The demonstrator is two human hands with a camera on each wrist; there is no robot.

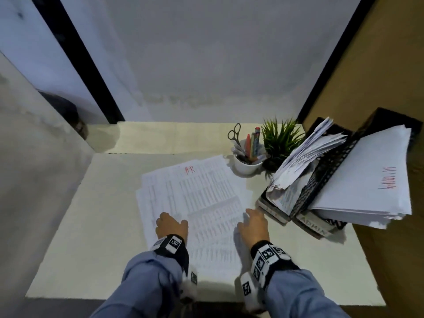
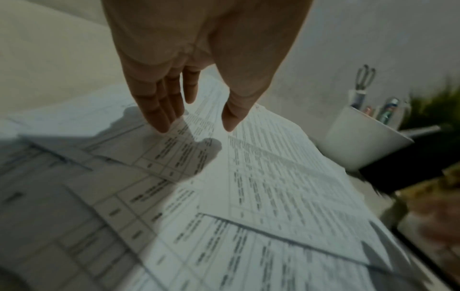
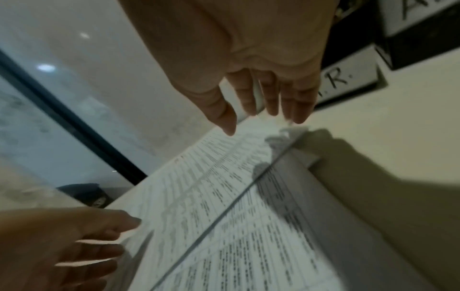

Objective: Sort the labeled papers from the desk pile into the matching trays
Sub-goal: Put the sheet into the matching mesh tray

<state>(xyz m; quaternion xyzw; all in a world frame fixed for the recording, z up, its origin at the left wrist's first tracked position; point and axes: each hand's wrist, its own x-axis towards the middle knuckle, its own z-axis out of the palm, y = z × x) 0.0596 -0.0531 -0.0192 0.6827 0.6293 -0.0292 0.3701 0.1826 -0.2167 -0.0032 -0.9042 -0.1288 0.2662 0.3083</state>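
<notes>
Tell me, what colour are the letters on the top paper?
Red letters, clearest in the head view.

A pale bench (image 1: 96,203) stands against a grey wall (image 1: 206,53), with a black post (image 1: 75,58) at left and a brown panel (image 1: 367,72) at right.

Bare desk (image 1: 80,226) lies left of the pile (image 1: 195,203) and along its far side — room to pass there. Right of the pile stand the trays (image 1: 305,216), close by, with only a narrow strip between. At far right the cup (image 1: 246,167) and plant (image 1: 281,138) block the corner.
</notes>
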